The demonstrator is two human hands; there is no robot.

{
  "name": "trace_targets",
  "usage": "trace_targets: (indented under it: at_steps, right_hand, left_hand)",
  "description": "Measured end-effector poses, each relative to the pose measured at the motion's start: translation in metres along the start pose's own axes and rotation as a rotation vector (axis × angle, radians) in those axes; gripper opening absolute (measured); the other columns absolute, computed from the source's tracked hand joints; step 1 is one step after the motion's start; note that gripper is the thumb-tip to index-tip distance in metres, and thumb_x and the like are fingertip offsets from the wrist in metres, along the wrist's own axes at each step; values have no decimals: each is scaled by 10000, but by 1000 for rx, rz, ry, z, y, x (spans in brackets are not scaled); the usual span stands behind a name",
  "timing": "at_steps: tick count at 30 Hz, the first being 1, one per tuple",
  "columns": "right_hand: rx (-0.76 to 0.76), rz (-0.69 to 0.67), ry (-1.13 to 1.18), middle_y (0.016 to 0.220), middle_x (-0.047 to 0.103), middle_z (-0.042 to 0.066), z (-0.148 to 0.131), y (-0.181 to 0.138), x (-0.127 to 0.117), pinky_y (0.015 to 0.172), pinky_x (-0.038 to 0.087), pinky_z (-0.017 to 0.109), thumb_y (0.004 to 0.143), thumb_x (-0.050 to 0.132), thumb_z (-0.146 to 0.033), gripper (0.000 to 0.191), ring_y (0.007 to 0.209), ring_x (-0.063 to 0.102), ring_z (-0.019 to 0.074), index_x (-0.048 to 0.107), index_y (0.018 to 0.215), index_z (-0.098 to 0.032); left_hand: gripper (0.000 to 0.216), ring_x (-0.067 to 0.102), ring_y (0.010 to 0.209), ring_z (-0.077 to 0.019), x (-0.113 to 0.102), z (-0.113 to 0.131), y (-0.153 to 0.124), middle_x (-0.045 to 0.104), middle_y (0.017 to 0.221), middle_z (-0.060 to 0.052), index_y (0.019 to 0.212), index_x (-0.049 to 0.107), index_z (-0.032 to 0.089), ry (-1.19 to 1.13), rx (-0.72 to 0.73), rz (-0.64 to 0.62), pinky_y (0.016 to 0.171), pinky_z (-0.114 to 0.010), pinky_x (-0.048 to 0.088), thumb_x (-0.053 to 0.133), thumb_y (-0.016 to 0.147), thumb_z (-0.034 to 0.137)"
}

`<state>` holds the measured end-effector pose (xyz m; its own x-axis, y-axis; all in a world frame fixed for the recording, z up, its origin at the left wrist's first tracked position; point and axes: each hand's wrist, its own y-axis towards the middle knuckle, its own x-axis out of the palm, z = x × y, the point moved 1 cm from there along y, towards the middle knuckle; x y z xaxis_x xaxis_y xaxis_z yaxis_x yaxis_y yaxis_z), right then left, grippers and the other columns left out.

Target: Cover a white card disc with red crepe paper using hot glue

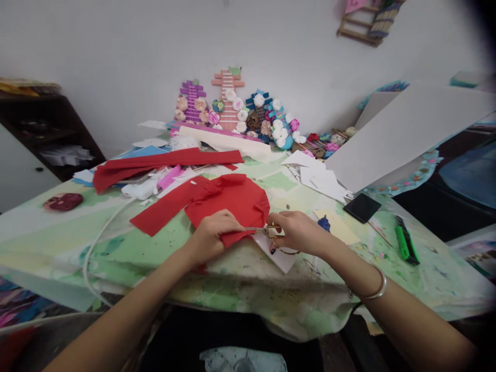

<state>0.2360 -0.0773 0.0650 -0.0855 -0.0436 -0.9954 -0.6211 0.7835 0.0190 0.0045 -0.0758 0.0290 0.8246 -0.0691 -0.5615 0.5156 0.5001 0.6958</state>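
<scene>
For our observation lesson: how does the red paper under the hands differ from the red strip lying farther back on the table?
The folded red paper is wide and rounded; the long red strip is narrow.
The left hand holds the folded paper against scissors in the right hand; nothing touches the strip.
Both are red and creased.

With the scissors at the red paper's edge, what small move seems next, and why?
Probably closing the scissors to snip on: the right hand has fingers through the handles, the blades point into the red paper, and the left hand pins it beside them.
</scene>
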Motion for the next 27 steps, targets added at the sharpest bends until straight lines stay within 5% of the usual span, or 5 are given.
trace_targets:
  at_steps: [8, 18, 27]
  right_hand:
    - [-66, 12, 71, 662, 584, 0, 1, 4, 2, 585, 302, 233, 725, 665, -155, 164, 619, 493, 130, 585, 867, -171]
    - [-144, 105, 83, 710, 580, 15, 9, 8, 8, 592, 324, 246, 768, 660, -282, 202, 644, 510, 139, 547, 893, -170]
    - [-152, 46, 62, 762, 611, 42, -3, 21, 4, 582, 319, 251, 751, 635, -187, 175, 679, 516, 147, 534, 892, -162]
  left_hand:
    - [143, 609, 752, -168, -4, -2, -2, 714, 780, -70, 869, 718, 164, -46, -97, -20, 685, -279, 502, 580, 860, 199]
    - [114, 633, 771, -158, -9, -8, -7, 701, 825, -71, 854, 717, 149, -182, -304, 27, 716, -263, 501, 628, 832, 217]
    - [126, 645, 776, -164, -8, -7, -7, 705, 832, -73, 836, 718, 141, -230, -414, 47, 724, -260, 498, 630, 823, 230]
